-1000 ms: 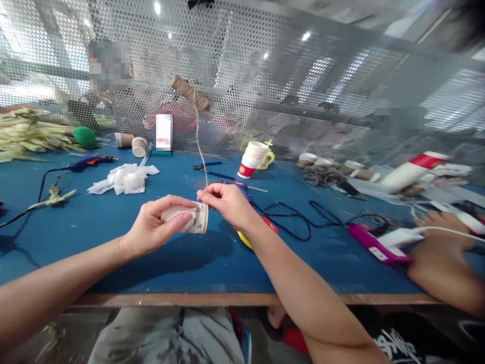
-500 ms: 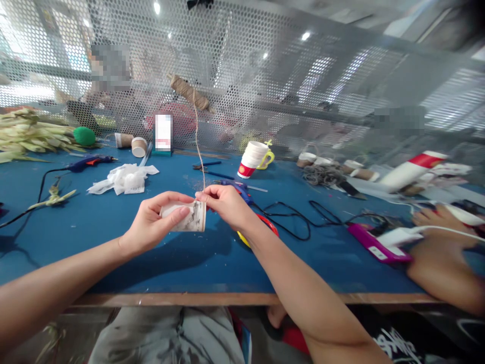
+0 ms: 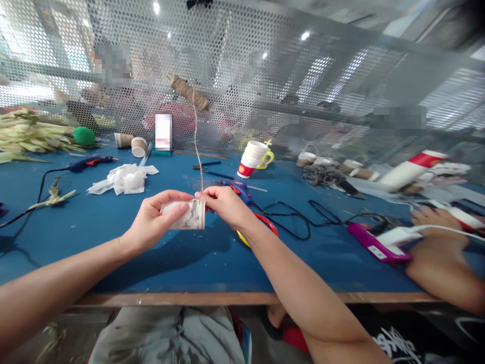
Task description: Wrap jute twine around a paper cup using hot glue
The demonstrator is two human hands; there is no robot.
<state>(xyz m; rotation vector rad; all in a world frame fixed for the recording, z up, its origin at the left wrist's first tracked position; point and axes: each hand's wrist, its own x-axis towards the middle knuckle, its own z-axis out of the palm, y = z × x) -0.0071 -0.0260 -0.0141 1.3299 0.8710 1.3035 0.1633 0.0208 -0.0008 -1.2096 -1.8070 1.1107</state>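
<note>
My left hand (image 3: 153, 220) is closed around a small white paper cup (image 3: 191, 216) with grey smudges or print, lying sideways above the table. At the cup's rim end, my right hand (image 3: 225, 205) pinches a thin tan twine (image 3: 197, 144) between thumb and forefinger. The twine runs up to a spool (image 3: 188, 92) mounted on the perforated metal screen. Where the twine meets the cup is hidden by my fingertips.
On the blue table (image 3: 159, 273) lie crumpled white material (image 3: 127, 178), two glue guns, one at left (image 3: 91, 162), pliers and scissors (image 3: 268, 225). Stacked paper cups (image 3: 251, 159) stand behind. A purple power strip (image 3: 377, 243) lies near another person's arm (image 3: 443, 263) at right.
The cup has turned slightly in my left hand, so its markings show differently. My right hand stays at the rim with the twine, barely shifted.
</note>
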